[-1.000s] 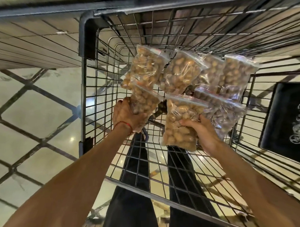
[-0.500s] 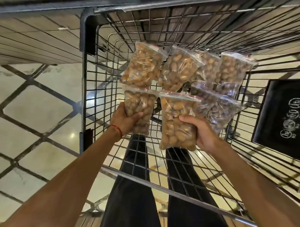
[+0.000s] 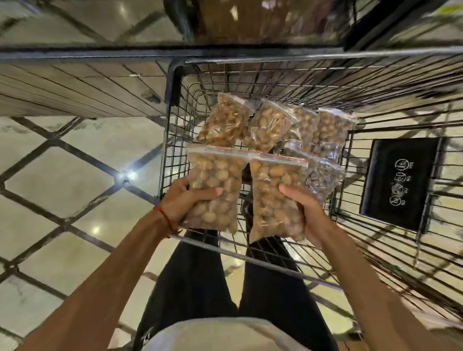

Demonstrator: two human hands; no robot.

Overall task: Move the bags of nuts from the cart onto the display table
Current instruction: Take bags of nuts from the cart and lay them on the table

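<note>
Polished floor tiles (image 3: 67,175) with dark diagonal joints fill the left side of the frame, and a black wire cart (image 3: 171,136) occupies the centre and right. Left hand (image 3: 182,202) is clenched around the lower half of one bag of nuts (image 3: 215,180), thumb across its front; right hand (image 3: 306,212) grasps a second bag (image 3: 275,195) in the same way. Both held bags stand upright side by side at frame centre, their zip seals uppermost, raised clear of the cart floor and above its near edge. Remaining bags (image 3: 269,126) lie in the cart just beyond the held pair, in the upper centre of the frame; at least four show, plus a darker one (image 3: 322,178) partly hidden behind the right-hand bag. Judged from this layout, the task is at an early or middle stage: two bags are lifted but not delivered, and the rest are untouched. A slatted wooden surface (image 3: 57,90) at the upper left may be the desk, but this cannot be confirmed, and no bags show on it. Upper frame is blurred. A black panel (image 3: 400,181) with small white symbols sits at the right; its text is too small to read.
</note>
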